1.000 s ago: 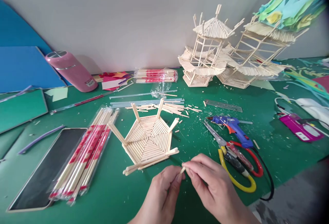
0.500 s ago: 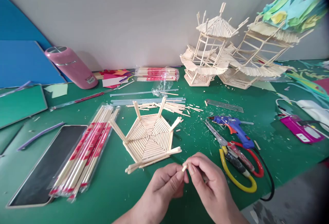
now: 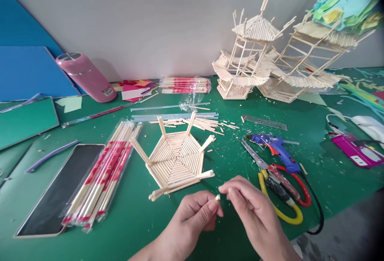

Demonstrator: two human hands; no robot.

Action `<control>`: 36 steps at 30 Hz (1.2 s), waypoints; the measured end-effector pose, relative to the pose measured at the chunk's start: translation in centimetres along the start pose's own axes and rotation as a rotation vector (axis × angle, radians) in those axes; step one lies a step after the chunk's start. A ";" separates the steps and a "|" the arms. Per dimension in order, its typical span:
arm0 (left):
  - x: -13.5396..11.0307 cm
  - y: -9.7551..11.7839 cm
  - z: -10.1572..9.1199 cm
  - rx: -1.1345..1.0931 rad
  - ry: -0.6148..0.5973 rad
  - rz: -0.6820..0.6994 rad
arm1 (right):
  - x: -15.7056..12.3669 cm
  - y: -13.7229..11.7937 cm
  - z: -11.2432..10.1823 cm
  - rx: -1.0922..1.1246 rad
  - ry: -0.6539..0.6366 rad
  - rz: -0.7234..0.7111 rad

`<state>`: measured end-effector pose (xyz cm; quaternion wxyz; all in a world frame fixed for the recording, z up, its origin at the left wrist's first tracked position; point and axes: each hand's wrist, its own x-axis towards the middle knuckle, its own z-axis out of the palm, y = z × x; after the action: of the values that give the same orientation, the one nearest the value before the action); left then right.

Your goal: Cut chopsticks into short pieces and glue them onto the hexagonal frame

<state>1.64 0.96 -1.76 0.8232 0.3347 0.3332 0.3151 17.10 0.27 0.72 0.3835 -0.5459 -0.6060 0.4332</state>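
My left hand (image 3: 195, 219) is closed in a pinch on a short wooden stick piece (image 3: 217, 198), whose pale tip sticks out past the thumb. Just to its right is my right hand (image 3: 255, 213), index finger stretched toward the piece and thumb a little apart from it; I see nothing between them. Beyond my hands stands a hexagonal stick base (image 3: 177, 161) with ringed sticks for a floor and paired sticks rising from its corners. Scissors (image 3: 282, 185) with one yellow and one red handle lie beside my right hand, below a blue glue gun (image 3: 276, 147).
Wrapped chopsticks (image 3: 103, 177) rest partly over a dark panel (image 3: 60, 193) on the left. Loose sticks (image 3: 201, 124), glue sticks (image 3: 174, 116) and a clear ruler (image 3: 265, 122) lie behind the base. Stick pavilions (image 3: 252, 61), a pink bottle (image 3: 87, 77) and a magenta device (image 3: 357, 149) stand around.
My right fingers have come off the stick piece and drawn slightly right, their tips parting. My left hand keeps its pinch on the piece. The whole view has shifted a little.
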 end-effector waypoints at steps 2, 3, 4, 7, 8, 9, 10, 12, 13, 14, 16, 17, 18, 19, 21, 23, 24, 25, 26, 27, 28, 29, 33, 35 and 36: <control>0.0 0.3 0.0 0.148 0.018 0.036 | -0.1 -0.4 -0.2 -0.032 -0.080 -0.036; -0.1 0.5 0.0 0.243 0.030 0.057 | -0.1 -0.5 -0.4 -0.043 -0.108 -0.032; -0.2 0.7 0.0 0.345 0.042 0.083 | -0.1 -0.6 -0.5 -0.050 -0.127 -0.017; -0.5 1.1 0.0 0.642 0.042 0.199 | 0.0 -0.7 -1.1 -0.034 -0.177 0.048; -0.5 1.2 0.0 0.727 0.038 0.245 | 0.0 -0.7 -1.3 -0.010 -0.202 0.073; -0.6 1.2 0.0 0.800 0.032 0.291 | 0.2 -0.7 -1.6 0.018 -0.231 0.096; -0.7 1.3 0.0 0.862 0.026 0.336 | 0.3 -0.6 -1.8 0.048 -0.262 0.118; -0.7 1.3 0.0 0.966 0.018 0.419 | 0.6 -0.5 -2.2 0.100 -0.315 0.153; -0.7 1.2 0.0 1.008 0.017 0.457 | 0.7 -0.5 -2.3 0.119 -0.335 0.164; -0.7 1.2 0.0 1.046 0.021 0.493 | 0.7 -0.5 -2.4 0.137 -0.346 0.170; -0.7 1.1 0.0 1.109 0.040 0.554 | 0.8 -0.4 -2.3 0.167 -0.349 0.177; -0.7 1.0 0.0 1.134 0.052 0.574 | 0.7 -0.4 -2.3 0.171 -0.342 0.183; -0.7 1.0 0.0 1.151 0.069 0.586 | 0.7 -0.5 -2.1 0.167 -0.332 0.186; -0.8 0.9 0.0 1.161 0.086 0.594 | 0.6 -0.5 -2.0 0.154 -0.318 0.186; -0.9 0.8 0.1 1.156 0.125 0.601 | 0.5 -0.5 -1.7 0.121 -0.292 0.183; -1.0 0.7 0.1 1.123 0.161 0.615 | 0.5 -0.5 -1.3 0.115 -0.267 0.182; -1.1 0.7 0.1 1.101 0.166 0.623 | 0.4 -0.5 -1.1 0.128 -0.259 0.185; -1.1 0.7 0.1 1.076 0.169 0.625 | 0.4 -0.5 -0.9 0.144 -0.248 0.188; -1.1 0.7 0.1 1.051 0.165 0.616 | 0.4 -0.4 -0.7 0.160 -0.238 0.188; -1.0 0.7 0.1 1.023 0.155 0.598 | 0.3 -0.4 -0.5 0.171 -0.228 0.186; -1.0 0.7 0.0 0.992 0.141 0.568 | 0.3 -0.3 -0.4 0.179 -0.220 0.185; -0.9 0.7 0.0 0.956 0.124 0.527 | 0.2 -0.3 -0.2 0.187 -0.211 0.185; -0.7 0.6 0.0 0.752 0.066 0.325 | -0.1 -0.4 0.2 0.189 -0.185 0.164; -0.7 0.6 0.1 0.655 0.079 0.246 | -0.1 -0.5 0.1 0.140 -0.182 0.123; -0.7 0.6 0.1 0.620 0.091 0.220 | -0.1 -0.5 0.1 0.112 -0.178 0.103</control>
<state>1.14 0.74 -1.02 0.6273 0.5891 0.4114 0.3002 16.88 0.11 1.22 0.3351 -0.5134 -0.5838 0.5324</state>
